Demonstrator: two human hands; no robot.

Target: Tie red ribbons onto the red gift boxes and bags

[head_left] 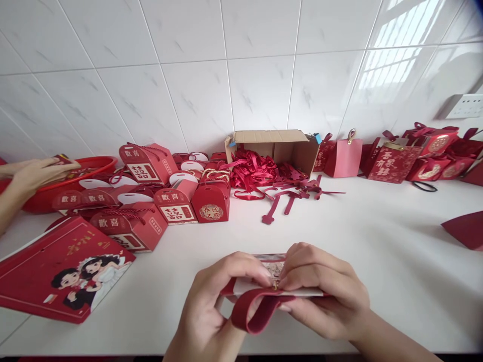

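One small red-and-white box [272, 267], lower centre of frame, in both my hands. Left hand [211, 291] has its left side, fingers curled close; right hand [328, 286] is closed on the right, fingertips nearly meeting mid-box. Dark-red strap [241, 309] loops towards me (its fastening mostly hidden by my fingers). Upper centre: cardboard carton [269, 136], red ribbons [252, 171] spilling out. Far left, another person's hand [45, 171] over a red basin [39, 200].

White wall tiles [260, 30] with faint grey veining rise behind a white tabletop [377, 301], a barred window's reflection [396, 58] gleaming at upper right, above and left of a white socket panel [466, 106].
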